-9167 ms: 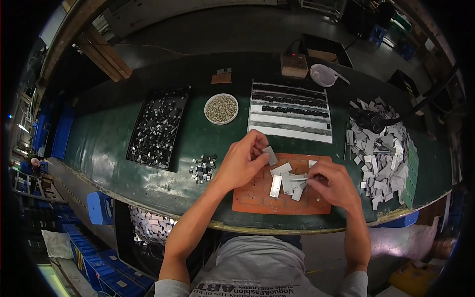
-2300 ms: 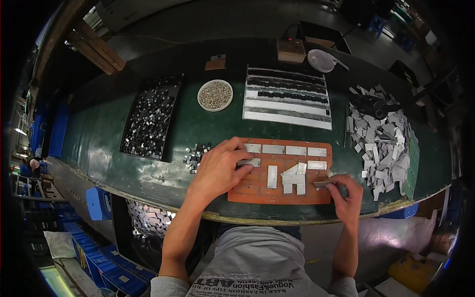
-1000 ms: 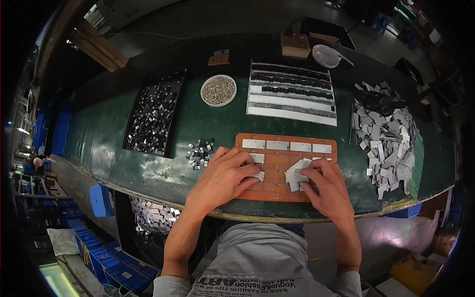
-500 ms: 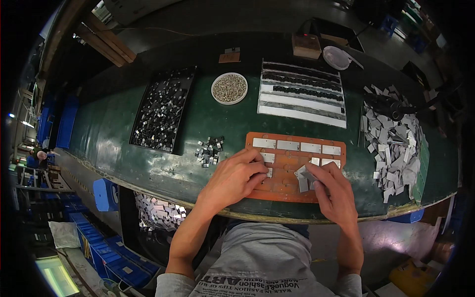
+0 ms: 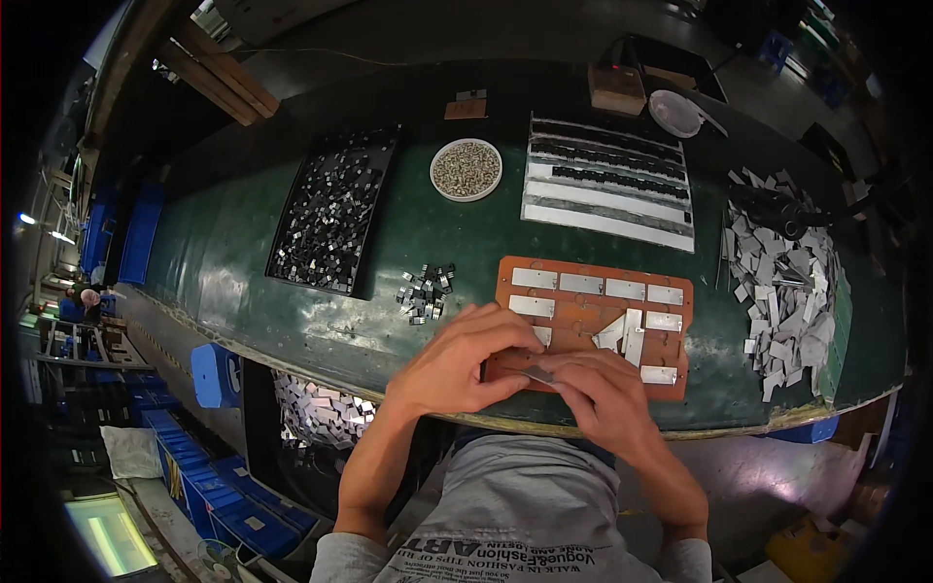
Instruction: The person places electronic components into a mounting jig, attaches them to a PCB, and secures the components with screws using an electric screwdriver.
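Note:
My left hand [image 5: 465, 361] and my right hand [image 5: 604, 391] meet over the lower left part of an orange jig board [image 5: 573, 262]. A thin grey metal plate [image 5: 536, 374] is pinched in my right fingers, with my curled left fingers and thumb at its other end. My fingers partly hide this plate. White-silver rectangular plates [image 5: 580, 284] lie in slots along the board's far row and both sides. In the board's middle right, a few loose plates [image 5: 632, 336] lie askew and overlapping.
Beyond my left hand are a small pile of black clips [image 5: 426, 293], a black tray [image 5: 275, 255] of similar clips and a round dish [image 5: 466, 198] of small metal parts. A sheet with black strips [image 5: 606, 225] lies behind the board. Grey plates [image 5: 787, 301] are heaped at right.
My right hand has moved left and nearer to meet my left hand, which has shifted slightly nearer. Loose plates now rest on the board where my right hand was.

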A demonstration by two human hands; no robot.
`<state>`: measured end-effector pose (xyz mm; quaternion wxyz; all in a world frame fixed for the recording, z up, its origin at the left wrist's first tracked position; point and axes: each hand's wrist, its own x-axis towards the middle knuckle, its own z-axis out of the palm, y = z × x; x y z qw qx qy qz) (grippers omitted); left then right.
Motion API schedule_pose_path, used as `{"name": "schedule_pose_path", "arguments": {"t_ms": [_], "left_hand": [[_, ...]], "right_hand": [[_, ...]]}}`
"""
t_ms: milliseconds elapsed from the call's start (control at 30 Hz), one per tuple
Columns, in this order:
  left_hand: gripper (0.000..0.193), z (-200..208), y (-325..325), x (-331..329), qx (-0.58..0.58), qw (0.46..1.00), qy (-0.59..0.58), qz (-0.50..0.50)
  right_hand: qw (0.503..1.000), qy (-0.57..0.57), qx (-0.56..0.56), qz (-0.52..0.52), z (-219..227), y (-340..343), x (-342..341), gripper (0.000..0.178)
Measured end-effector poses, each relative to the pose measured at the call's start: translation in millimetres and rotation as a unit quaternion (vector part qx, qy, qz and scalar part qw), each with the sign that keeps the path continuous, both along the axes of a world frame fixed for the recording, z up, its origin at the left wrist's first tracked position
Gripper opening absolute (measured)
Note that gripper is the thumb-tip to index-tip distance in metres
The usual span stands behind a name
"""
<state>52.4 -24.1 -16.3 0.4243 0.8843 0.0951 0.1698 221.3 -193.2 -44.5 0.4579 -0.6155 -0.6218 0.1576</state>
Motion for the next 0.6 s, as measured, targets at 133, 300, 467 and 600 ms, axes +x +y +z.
{"name": "schedule_pose_path", "arguments": {"t_ms": [133,300,467,600], "left_hand": [[0.022,-11.1,-8.0,-11.6,0.033,0.998,0.049,0.022],[0.016,-8.4,-18.2,-15.7,0.216,0.974,0.041,0.059],[0.02,1.3,-23.3,-10.9,0.157,0.984,0.045,0.066],[0.016,-9.4,-22.8,-7.1,0.161,0.983,0.051,0.067]], "right_hand": [[0.998,-0.042,0.037,-0.002,3.9,10.7,-6.7,0.016],[0.99,-0.131,-0.015,-0.046,11.0,-1.1,9.9,0.027],[0.973,-0.177,-0.114,-0.1,32.4,-20.0,52.6,0.044],[0.972,-0.199,-0.119,-0.034,31.6,-19.1,74.3,0.044]]}}
